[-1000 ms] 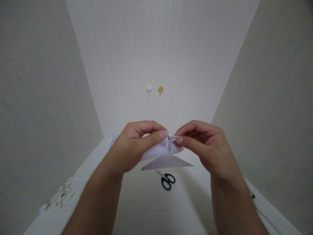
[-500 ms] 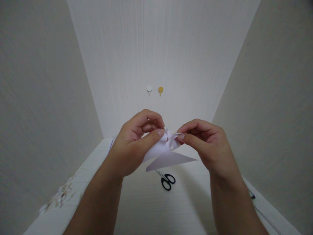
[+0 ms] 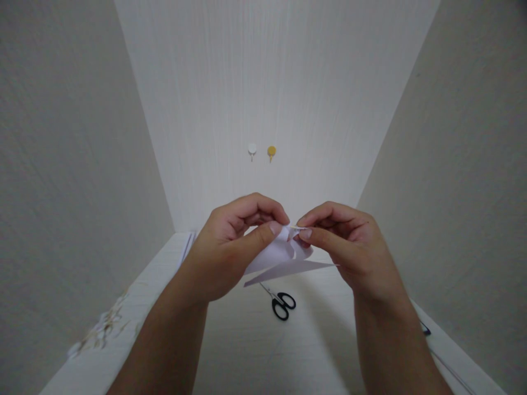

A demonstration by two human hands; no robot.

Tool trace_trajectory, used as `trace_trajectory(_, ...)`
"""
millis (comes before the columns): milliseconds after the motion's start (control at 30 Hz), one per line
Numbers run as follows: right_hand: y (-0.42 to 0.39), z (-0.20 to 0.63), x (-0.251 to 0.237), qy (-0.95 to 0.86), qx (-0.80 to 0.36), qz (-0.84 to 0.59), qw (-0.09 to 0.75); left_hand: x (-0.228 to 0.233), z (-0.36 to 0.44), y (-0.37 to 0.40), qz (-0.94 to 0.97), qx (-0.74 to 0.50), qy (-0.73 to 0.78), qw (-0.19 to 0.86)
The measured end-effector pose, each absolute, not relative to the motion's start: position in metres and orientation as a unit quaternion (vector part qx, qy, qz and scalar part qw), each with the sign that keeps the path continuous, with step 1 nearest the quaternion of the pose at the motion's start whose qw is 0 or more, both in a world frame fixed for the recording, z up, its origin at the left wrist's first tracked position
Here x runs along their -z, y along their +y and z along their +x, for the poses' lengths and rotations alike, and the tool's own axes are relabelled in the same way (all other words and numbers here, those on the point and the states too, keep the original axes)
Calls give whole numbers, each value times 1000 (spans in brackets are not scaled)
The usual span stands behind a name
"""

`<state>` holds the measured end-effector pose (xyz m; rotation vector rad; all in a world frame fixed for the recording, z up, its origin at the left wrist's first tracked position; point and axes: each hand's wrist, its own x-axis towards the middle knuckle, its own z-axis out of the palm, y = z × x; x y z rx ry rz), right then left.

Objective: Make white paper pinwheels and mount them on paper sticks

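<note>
A white sheet of paper point(image 3: 272, 253), bent and partly curled, hangs between my two hands above the table. My left hand point(image 3: 242, 241) is closed, its thumb and fingers pinching the paper near its top edge. Close by on the right, my right hand point(image 3: 341, 236) pinches a thin pale strip point(image 3: 297, 227) between thumb and forefinger, right against the paper's edge. Whether that strip is a separate piece or part of the paper I cannot tell. Below the paper lies a pair of scissors point(image 3: 280, 305) with black handles, its blade tips hidden under the sheet.
Small scraps point(image 3: 101, 332) are heaped along the left side of the table. A dark-ended thin object point(image 3: 425, 328) lies by the right wall, partly behind my arm. A white hook point(image 3: 252, 149) and a yellow hook point(image 3: 271, 151) are fixed to the back wall.
My left hand has moved right and slightly down, closer to my right hand. The lower flap of the paper has tilted and looks narrower. The scissors have stayed put.
</note>
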<state>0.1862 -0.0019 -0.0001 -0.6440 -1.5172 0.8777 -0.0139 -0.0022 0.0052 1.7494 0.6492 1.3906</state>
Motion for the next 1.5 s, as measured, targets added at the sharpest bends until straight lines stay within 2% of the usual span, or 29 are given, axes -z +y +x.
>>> trace_trajectory(200,1,190,3,-651,-436,-223,580,-7,-12,-4,666,-544,209,466)
trace_trajectory(400,0,189,2,-658,-439,-213,573,-8,-11,-4,642,-534,175,521)
trace_trajectory(800,-1,191,2,-679,-423,-213,561,-5,-13,-2,663,-529,189,495)
trace_trajectory(1033,-4,187,0,-690,-395,-239,558,-6,-16,0,723,-526,230,383)
trace_trajectory(1300,1,184,6,-673,-256,-349,600,-7,-12,0,775,-551,298,87)
trace_trajectory(1500,2,182,7,-671,-253,-354,601,-5,-8,2,767,-548,326,-62)
